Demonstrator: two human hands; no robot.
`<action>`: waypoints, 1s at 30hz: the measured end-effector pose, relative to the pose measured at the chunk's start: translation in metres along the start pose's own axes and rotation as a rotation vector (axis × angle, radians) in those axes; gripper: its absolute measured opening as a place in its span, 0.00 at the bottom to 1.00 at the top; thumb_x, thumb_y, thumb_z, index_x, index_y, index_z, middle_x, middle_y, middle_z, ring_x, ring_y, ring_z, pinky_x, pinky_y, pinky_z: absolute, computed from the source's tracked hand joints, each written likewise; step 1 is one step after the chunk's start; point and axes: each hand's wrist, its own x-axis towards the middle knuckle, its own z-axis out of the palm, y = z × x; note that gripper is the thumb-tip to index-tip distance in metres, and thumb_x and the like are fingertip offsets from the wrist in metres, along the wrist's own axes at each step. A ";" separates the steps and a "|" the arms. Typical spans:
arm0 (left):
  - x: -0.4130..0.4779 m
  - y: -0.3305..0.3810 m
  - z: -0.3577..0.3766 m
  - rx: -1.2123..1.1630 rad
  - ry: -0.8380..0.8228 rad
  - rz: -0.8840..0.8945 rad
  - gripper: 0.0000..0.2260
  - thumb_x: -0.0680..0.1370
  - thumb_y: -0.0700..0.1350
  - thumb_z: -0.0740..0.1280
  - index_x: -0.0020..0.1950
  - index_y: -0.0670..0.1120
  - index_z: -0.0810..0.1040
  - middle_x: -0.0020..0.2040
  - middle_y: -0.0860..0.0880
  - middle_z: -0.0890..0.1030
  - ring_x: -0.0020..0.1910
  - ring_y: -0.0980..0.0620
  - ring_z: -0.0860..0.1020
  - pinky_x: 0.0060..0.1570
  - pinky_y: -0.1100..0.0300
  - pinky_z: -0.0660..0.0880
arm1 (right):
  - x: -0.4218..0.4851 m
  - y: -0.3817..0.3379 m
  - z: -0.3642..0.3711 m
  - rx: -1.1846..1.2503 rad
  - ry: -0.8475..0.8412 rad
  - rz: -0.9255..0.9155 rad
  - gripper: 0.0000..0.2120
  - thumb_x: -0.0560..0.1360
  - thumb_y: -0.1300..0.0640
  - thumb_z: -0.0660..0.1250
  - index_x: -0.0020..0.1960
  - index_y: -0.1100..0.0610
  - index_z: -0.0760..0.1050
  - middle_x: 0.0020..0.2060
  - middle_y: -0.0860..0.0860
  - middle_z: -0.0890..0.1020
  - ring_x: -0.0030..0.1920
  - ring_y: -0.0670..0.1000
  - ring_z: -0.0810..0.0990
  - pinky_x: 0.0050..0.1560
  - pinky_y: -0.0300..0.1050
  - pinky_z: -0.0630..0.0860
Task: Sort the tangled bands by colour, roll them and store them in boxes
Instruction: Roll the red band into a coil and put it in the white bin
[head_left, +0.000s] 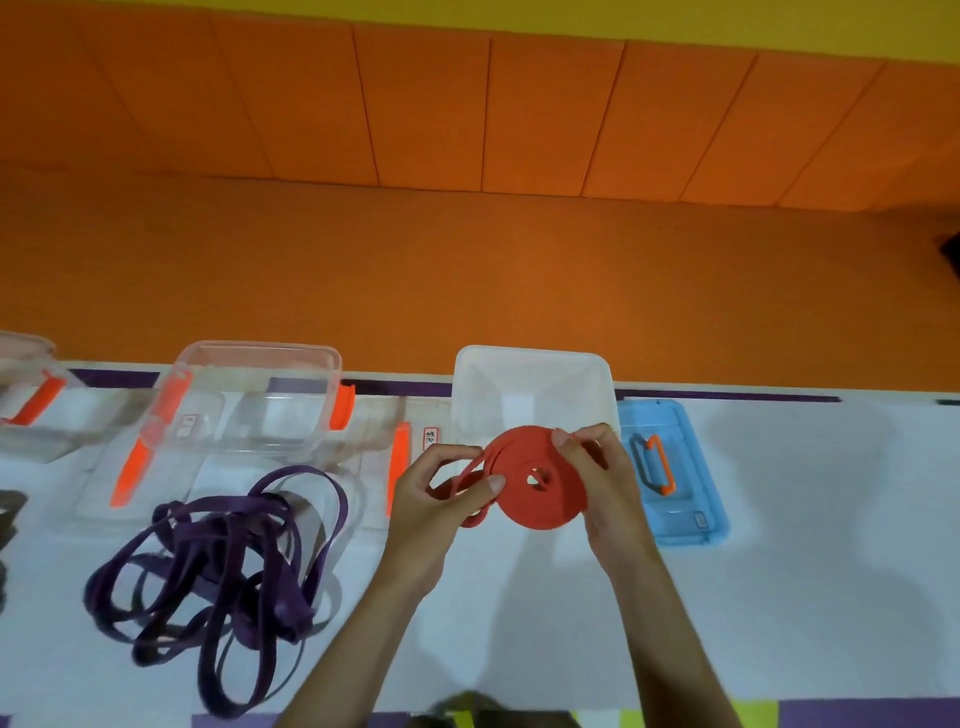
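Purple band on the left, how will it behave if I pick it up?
Probably floppy: the purple band lies in slack, overlapping loops on the table. Likely to lift tangled, with loops dangling. It looks light and unlikely to roll, being flat webbing.

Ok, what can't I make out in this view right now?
Head view only.
Writing on the label by the white box: too small, blurred.
The dark band and leftmost box: cut off by the left edge.
Loose end of the red roll: partly behind the left hand.
Near floor of the white box: behind the roll and right hand.
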 end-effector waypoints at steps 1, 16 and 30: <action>0.008 0.000 0.004 0.009 0.003 0.008 0.19 0.63 0.51 0.84 0.52 0.53 0.85 0.48 0.47 0.87 0.41 0.48 0.85 0.37 0.59 0.79 | 0.012 -0.002 -0.007 -0.023 -0.043 0.037 0.17 0.67 0.44 0.80 0.43 0.51 0.76 0.50 0.59 0.85 0.52 0.58 0.84 0.51 0.53 0.79; 0.119 -0.045 0.090 -0.115 0.325 -0.125 0.17 0.73 0.43 0.82 0.58 0.50 0.82 0.54 0.53 0.87 0.55 0.52 0.86 0.53 0.54 0.85 | 0.130 0.030 0.001 0.250 0.229 0.207 0.13 0.81 0.55 0.72 0.64 0.57 0.83 0.56 0.57 0.88 0.57 0.57 0.86 0.51 0.48 0.85; 0.237 -0.094 0.096 0.068 0.501 -0.477 0.14 0.71 0.40 0.83 0.54 0.42 0.87 0.53 0.43 0.87 0.58 0.39 0.85 0.66 0.42 0.79 | 0.221 0.090 -0.024 -0.621 -0.013 0.437 0.14 0.85 0.55 0.64 0.69 0.57 0.73 0.58 0.57 0.82 0.59 0.59 0.82 0.61 0.63 0.82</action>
